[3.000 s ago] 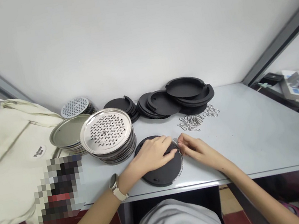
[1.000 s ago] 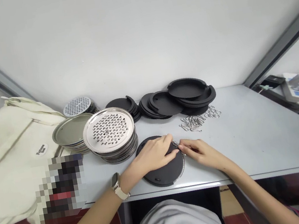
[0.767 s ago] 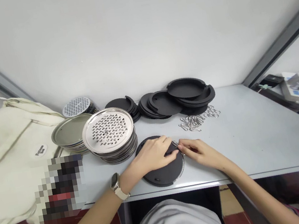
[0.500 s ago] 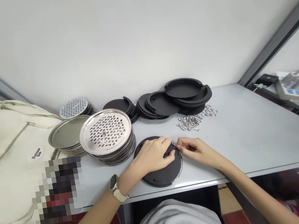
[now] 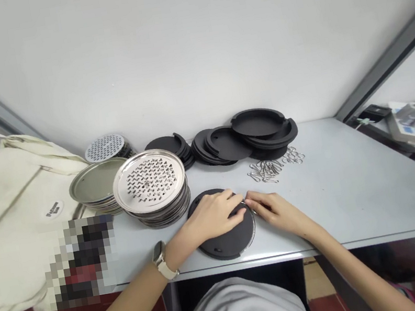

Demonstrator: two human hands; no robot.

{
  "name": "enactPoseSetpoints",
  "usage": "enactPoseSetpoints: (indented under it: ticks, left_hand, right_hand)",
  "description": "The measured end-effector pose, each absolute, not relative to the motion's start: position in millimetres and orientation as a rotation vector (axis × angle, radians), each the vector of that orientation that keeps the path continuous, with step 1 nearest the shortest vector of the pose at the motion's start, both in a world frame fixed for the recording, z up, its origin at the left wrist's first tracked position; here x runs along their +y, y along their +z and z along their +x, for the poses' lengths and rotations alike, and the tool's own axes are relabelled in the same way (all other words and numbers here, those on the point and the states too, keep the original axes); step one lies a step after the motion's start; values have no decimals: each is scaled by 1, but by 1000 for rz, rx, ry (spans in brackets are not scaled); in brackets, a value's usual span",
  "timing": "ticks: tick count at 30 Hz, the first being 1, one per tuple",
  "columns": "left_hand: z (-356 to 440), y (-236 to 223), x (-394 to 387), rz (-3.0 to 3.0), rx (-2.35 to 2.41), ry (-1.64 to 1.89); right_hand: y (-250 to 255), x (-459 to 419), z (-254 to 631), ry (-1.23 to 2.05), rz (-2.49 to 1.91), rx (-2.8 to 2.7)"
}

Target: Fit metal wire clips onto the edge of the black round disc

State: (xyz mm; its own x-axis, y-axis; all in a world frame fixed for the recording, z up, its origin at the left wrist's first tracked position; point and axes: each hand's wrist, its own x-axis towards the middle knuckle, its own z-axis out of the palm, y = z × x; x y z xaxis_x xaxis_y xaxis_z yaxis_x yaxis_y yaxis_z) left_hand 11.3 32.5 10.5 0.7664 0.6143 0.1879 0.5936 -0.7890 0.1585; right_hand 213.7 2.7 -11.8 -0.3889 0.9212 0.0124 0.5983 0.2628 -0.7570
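Observation:
A black round disc point(image 5: 227, 239) lies flat near the table's front edge, with a shiny metal rim showing along its right side. My left hand point(image 5: 213, 215) holds it down from above, fingers curved over its upper right part and thumb bent toward them. At the right edge my right hand point(image 5: 276, 211) has its thumb and forefinger pinched together on a small metal hook point(image 5: 243, 202), mostly hidden by the fingers. Behind it lie a loose heap of metal hooks point(image 5: 266, 170) and several small metal rings point(image 5: 293, 155).
A stack of metal grater plates point(image 5: 149, 182) stands left of the disc, beside round metal plates point(image 5: 98, 180) and perforated discs point(image 5: 106, 148). Black round covers point(image 5: 261, 124) are piled along the wall. A cream cloth bag point(image 5: 12, 225) covers the table's left end.
The fingers of both hands have come closer together at the disc's right edge, and less of the hook shows. The whole view has shifted slightly.

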Motion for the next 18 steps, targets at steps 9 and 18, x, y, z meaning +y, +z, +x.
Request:
enactPoseSetpoints:
  ticks: [9,18]
  left_hand:
    - [10,11,36,2794,968,396]
    - [12,11,35,2780,996,392]
  right_hand:
    - [-12,2,213,877,-1391,-2122]
    - [-10,3,212,860,-1405,-2164]
